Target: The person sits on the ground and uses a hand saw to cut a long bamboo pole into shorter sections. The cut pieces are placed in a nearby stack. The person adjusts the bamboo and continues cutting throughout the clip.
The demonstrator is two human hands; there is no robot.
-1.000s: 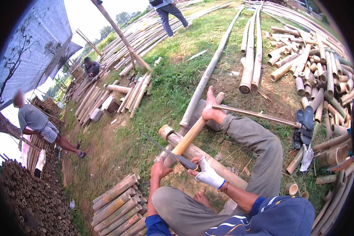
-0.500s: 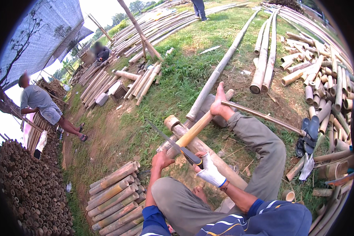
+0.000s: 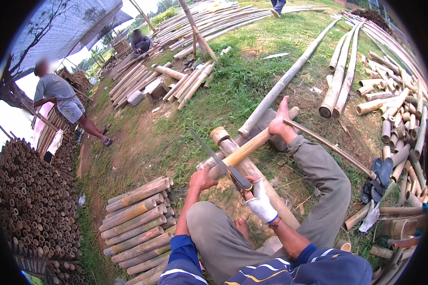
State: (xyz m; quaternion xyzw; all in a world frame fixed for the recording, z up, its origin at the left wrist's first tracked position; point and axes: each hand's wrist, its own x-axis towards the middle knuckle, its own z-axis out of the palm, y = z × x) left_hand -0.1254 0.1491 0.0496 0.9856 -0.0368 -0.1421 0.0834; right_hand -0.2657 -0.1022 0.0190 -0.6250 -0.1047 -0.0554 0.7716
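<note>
Across a thick log (image 3: 267, 184), the yellowish bamboo pole (image 3: 248, 149) lies aslant; the left hand (image 3: 202, 179) is wrapped about its near end, and a bare foot (image 3: 280, 125) rests on it toward the far end; the gloved right hand (image 3: 260, 198) grips the saw (image 3: 235, 175) by its handle, blade close to the left hand; whether the teeth touch cannot be told; judged sound practice: firm foot pressure, left fingers clear of the blade, long strokes square to the pole.
</note>
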